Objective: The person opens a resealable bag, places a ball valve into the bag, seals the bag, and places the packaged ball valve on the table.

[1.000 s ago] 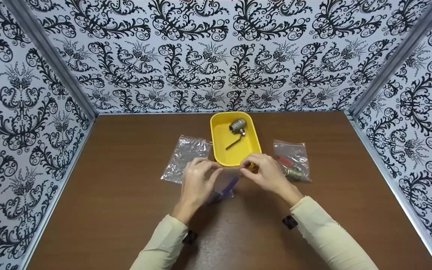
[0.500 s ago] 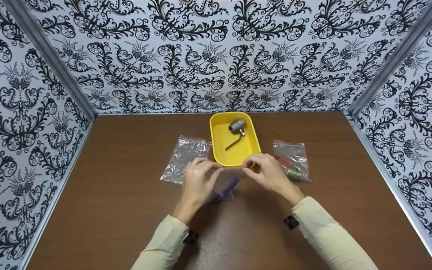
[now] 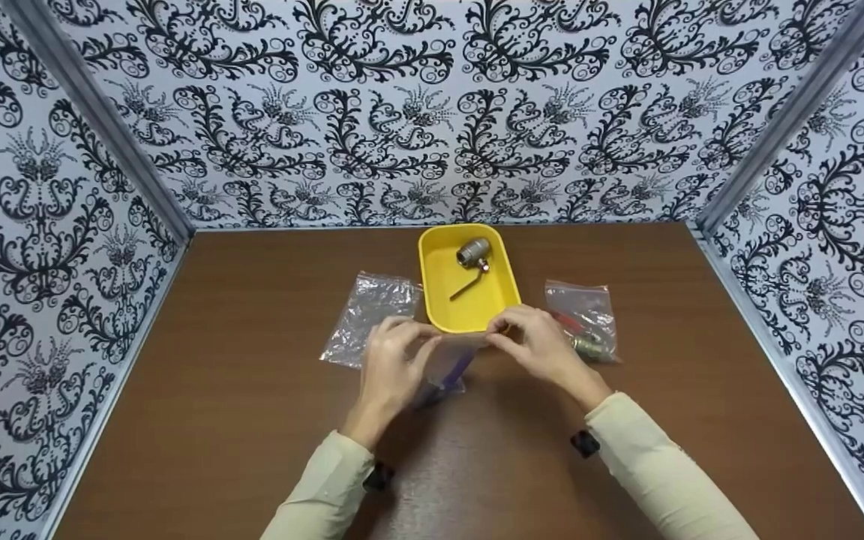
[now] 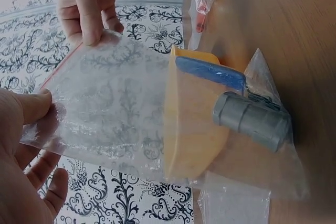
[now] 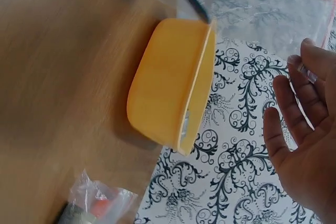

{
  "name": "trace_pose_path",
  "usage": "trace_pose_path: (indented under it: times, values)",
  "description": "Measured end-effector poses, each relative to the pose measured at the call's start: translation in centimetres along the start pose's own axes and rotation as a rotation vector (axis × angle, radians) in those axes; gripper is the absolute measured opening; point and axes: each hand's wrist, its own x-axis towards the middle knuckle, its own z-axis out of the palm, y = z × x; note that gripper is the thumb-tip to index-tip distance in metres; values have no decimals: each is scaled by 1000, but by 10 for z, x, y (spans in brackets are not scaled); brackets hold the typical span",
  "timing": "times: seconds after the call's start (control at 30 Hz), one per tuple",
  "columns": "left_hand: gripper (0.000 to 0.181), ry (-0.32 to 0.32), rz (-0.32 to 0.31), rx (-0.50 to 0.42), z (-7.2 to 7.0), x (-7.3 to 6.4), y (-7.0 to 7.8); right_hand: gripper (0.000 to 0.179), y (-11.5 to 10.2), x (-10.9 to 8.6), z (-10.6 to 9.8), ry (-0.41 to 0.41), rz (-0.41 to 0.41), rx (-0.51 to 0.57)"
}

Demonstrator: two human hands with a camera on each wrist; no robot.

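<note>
I've got left hand [image 3: 393,361] and right hand [image 3: 541,346] pinching the top of one clear bag [image 4: 113,98], well in from the far edge of the bench [image 3: 252,420]. Slick, floppy film, likely bottom-heavy with one blue-handled valve [image 4: 249,119], so top corners it is! I count one crinkled bag [image 3: 372,315], one filled bag [image 3: 580,301], one tray [image 3: 469,316], one metal valve [image 3: 474,252] inside.

Eyes on the clear zip bag [image 4: 118,95] now: thin, see-thru plastic w/ a red strip [image 4: 60,66] along the top edge, stretched btwn my left hand [image 3: 391,360] and right hand [image 3: 537,345], each pinching a top corner. I've got it hanging mouth-up over the surface [image 3: 252,300]; can't tell if the btm touches. Inside, down at the btm, sits a valve: grey, ridged, cylindrical body [image 4: 252,120], tilted, w/ a long blue handle [image 4: 210,72] angling up on the right-hand side. Can't tell if the mouth's sealed.
</note>
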Motion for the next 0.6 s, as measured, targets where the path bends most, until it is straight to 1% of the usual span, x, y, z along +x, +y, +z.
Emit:
trace_pose_path:
  times: [0.27, 0.5, 0.6]
  values:
    - [8, 37, -5, -19, -4, 2, -3, 6, 2, -1, 1, 32, 25, -3]
    - [9, 26, -18, -49, -9, 1, -5, 8, -1, -2, 0, 44, 46, 72]
    - [7, 31, -24, -18, -14, 2, -7, 7, -9, -2, -1, 70, 29, 97]
